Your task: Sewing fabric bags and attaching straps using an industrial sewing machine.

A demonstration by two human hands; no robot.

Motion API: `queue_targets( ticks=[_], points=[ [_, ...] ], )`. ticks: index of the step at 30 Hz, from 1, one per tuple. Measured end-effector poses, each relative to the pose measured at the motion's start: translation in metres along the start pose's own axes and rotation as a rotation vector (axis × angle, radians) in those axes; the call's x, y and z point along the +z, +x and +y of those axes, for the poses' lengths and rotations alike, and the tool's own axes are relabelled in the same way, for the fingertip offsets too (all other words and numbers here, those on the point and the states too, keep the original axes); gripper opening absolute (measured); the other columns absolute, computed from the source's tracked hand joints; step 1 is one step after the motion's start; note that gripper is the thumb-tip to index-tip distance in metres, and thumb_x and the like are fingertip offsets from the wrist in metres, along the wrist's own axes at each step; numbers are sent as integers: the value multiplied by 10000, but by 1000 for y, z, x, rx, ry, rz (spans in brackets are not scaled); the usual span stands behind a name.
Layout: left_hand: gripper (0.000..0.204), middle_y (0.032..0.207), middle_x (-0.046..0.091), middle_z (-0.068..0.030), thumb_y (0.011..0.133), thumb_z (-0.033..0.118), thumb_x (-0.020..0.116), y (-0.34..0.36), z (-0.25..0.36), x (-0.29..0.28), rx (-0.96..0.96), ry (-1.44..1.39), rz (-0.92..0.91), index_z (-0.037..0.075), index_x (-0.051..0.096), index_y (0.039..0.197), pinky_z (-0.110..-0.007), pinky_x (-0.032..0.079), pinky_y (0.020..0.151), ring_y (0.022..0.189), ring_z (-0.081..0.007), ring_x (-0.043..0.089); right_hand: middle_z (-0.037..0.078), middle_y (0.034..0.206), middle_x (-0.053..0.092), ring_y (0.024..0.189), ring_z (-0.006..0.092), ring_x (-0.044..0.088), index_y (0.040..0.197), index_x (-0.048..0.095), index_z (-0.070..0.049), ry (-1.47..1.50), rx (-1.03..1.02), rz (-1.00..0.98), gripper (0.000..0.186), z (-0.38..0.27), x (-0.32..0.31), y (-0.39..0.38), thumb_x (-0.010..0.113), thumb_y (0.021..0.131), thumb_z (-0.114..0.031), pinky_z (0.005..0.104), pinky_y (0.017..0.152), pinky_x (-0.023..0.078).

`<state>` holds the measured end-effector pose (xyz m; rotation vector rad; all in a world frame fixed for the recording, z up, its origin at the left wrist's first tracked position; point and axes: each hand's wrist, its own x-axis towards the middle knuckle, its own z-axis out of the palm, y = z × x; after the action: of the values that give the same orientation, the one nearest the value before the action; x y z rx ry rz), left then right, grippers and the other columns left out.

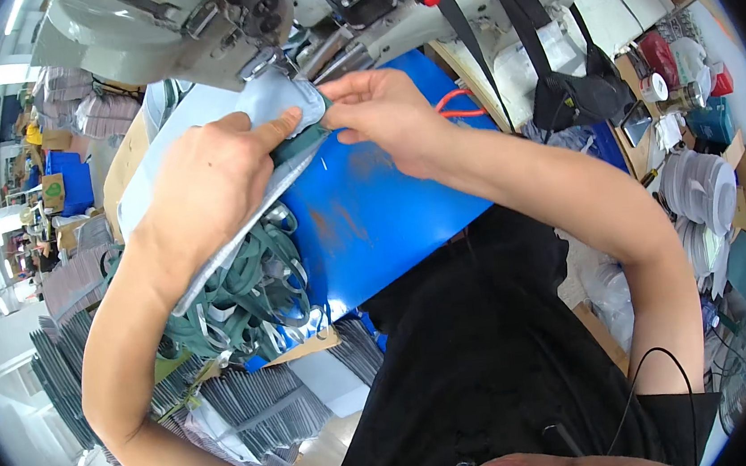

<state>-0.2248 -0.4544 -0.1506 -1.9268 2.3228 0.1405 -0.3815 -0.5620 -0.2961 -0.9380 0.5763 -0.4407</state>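
Under the head of an industrial sewing machine (263, 28) lies a light grey-blue fabric piece (239, 102) with a rounded corner. My left hand (206, 177) rests over it, index finger stretched toward that corner and the other fingers curled at its edge. A dark green fabric strip (308, 139) runs along the near edge. Close to the needle area, my right hand (385, 119) pinches the strip's end beside the corner, thumb and index finger together. The fingertips partly hide what they grip.
A heap of green strips (252, 285) hangs by the left edge of the blue work surface (363, 225). Red-handled scissors (460, 106) lie right of my right hand. Stacked grey pieces (255, 406) stand below left. A black strap assembly (579, 92) hangs at right, near white spools (696, 184).
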Motion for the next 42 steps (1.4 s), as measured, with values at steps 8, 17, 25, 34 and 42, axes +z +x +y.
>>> queue_targets(
  ticks=[8,17,25,34,42],
  points=[
    [395,824,691,-190,906,68,608,16,5,0,-21,241,-61,67,714,1285,-461,582,669,750,-350,723,38,914,713,776,128,647,1015,727,-14,79,74,190,250,-8,20,8,816,812,-131,324,669,538],
    [359,849,711,-202,917,58,603,23,18,-3,-29,337,-65,-21,680,1258,-434,600,628,739,-350,749,38,1018,731,931,145,697,1059,728,-49,22,81,114,250,-9,13,8,810,871,-193,343,755,566],
    [407,833,711,-189,900,63,620,24,32,18,-115,354,-41,-82,641,1279,-413,598,601,696,-343,744,78,905,756,784,154,709,960,758,-1,108,29,231,234,-2,21,15,838,817,-168,326,631,579],
    [482,829,716,-176,869,51,647,31,50,30,-213,354,-29,-112,607,1320,-399,595,585,695,-313,749,84,945,762,778,154,709,1021,754,1,34,20,110,236,-2,9,6,811,837,-135,314,604,566],
    [503,806,721,-155,855,59,662,34,55,40,-291,317,16,-137,597,1314,-389,595,575,677,-292,748,59,976,765,865,141,715,1070,774,-39,192,-2,57,214,6,7,10,785,902,-171,314,676,558]
  ],
)
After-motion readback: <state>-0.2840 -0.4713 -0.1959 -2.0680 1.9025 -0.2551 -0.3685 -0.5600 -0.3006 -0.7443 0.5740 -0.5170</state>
